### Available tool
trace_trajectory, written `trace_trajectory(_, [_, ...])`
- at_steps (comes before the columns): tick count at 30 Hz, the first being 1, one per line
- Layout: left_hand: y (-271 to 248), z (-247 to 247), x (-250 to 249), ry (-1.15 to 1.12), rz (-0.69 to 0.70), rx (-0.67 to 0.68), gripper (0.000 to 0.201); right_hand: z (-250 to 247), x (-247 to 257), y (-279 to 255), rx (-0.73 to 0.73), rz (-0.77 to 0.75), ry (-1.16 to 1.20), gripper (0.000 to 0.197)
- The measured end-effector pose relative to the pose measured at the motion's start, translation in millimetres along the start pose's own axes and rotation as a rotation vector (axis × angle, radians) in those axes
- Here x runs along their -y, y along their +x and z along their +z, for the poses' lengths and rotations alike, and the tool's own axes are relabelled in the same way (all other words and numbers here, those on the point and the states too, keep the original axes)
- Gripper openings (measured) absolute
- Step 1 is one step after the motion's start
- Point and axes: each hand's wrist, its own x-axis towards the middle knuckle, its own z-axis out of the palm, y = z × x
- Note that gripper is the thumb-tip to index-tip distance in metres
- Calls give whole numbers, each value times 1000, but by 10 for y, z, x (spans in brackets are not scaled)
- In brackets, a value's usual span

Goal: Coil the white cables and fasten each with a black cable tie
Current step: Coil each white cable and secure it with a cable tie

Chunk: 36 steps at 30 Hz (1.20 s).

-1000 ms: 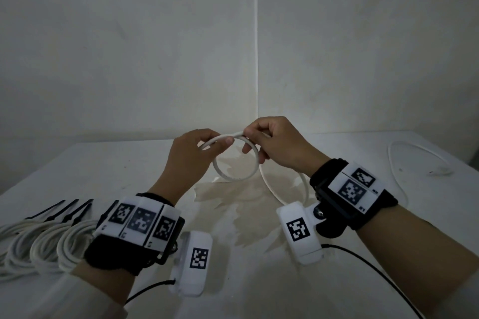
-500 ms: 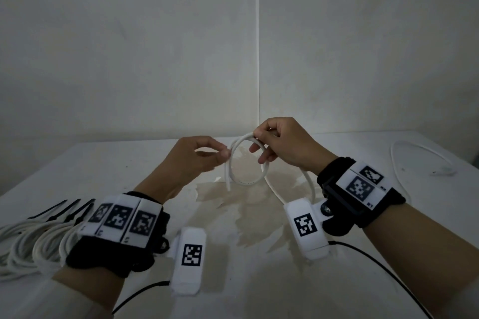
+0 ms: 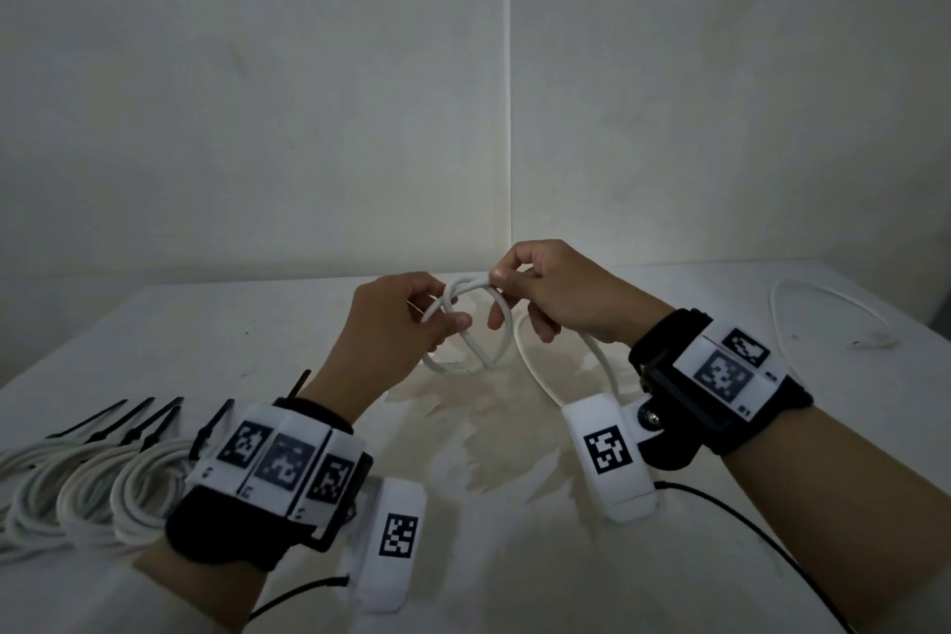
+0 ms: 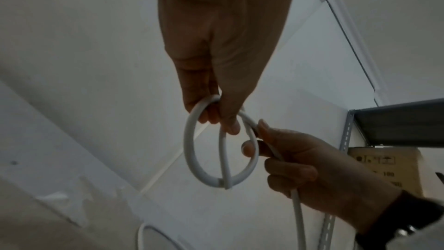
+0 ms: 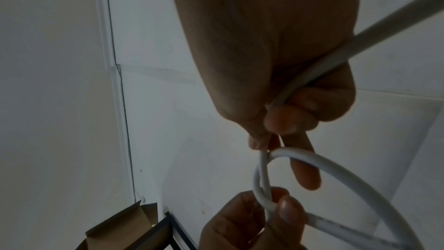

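Note:
Above the table's middle I hold a white cable [image 3: 459,368] wound into a small coil of about two turns that cross at the bottom. My left hand [image 3: 448,312] pinches the coil's left side between thumb and fingers [image 4: 224,121]. My right hand [image 3: 498,276] pinches the coil's top, and the free length of cable [image 5: 374,37] runs back through its palm, under the wrist and down to the table. In the right wrist view the coil [image 5: 341,176] arcs between both hands. No black tie is in either hand.
Several coiled white cables [image 3: 77,494] fastened with black ties [image 3: 128,422] lie at the table's left edge. Another loose white cable [image 3: 833,319] lies at the far right. A stained patch [image 3: 494,432] marks the table under my hands. Walls stand close behind.
The single loop has gained a second turn. My right hand brought cable over to the top of the coil, and my left hand regripped the left side.

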Motion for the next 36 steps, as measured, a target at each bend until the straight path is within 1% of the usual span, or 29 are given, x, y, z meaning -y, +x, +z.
trace_trajectory(5, [31, 30, 74, 173, 57, -106, 16, 40, 28, 0, 55, 69, 23, 20])
trace_trajectory(8, [42, 34, 142, 298, 187, -187, 13, 82, 40, -14, 75, 97, 78, 21])
trace_trajectory(10, [40, 57, 153, 422, 239, -183, 13, 94, 20, -18, 72, 104, 88, 20])
trace_trajectory(12, [47, 69, 148, 514, 236, -179, 14, 99, -4, -12, 53, 100, 72, 20])
trace_trajectory(13, [54, 65, 150, 523, 225, -179, 15, 95, -16, -11, 37, 97, 68, 20])
trace_trajectory(15, [57, 51, 127, 448, 211, -154, 13, 65, -45, -9, 4, 82, 59, 21])
trace_trajectory(16, [47, 53, 98, 355, 196, -124, 11, 44, -61, -11, -12, 70, 49, 21])
trace_trajectory(17, [36, 60, 72, 232, 150, -82, 9, 23, -76, -16, -26, 55, 38, 21])
trace_trajectory(19, [9, 77, -2, -21, -15, 51, 9, 0, -102, -28, -53, 30, 34, 21])
trace_trajectory(20, [-4, 89, -28, -90, -73, 96, 13, -3, -111, -32, -63, 23, 36, 21])
trace_trajectory(21, [-14, 96, -54, -83, -84, 116, 18, -2, -117, -38, -69, 17, 36, 20])
trace_trajectory(23, [-29, 94, -74, 37, -18, 130, 26, -1, -119, -54, -68, 1, 13, 20])
trace_trajectory(26, [-60, 58, -61, 353, 151, 161, 33, -29, -92, -71, -73, -50, -47, 18])
trace_trajectory(28, [-63, 19, -14, 517, 229, 167, 38, -34, -83, -72, -78, -85, -80, 17])
trace_trajectory(31, [-87, -30, 43, 645, 286, 171, 45, 18, -107, -54, -83, -112, -126, 17])
trace_trajectory(32, [-102, -38, 58, 629, 282, 182, 42, 37, -114, -48, -89, -117, -129, 17])
trace_trajectory(33, [-116, -41, 73, 565, 265, 195, 38, 49, -123, -41, -100, -122, -124, 18])
trace_trajectory(34, [-123, -48, 72, 446, 226, 209, 35, 52, -132, -30, -115, -127, -120, 18])
trace_trajectory(35, [-115, -56, 62, 284, 160, 226, 36, 50, -136, -24, -128, -131, -117, 19])
trace_trajectory(36, [-101, -66, 45, 123, 75, 250, 41, 48, -143, -18, -135, -133, -115, 19])
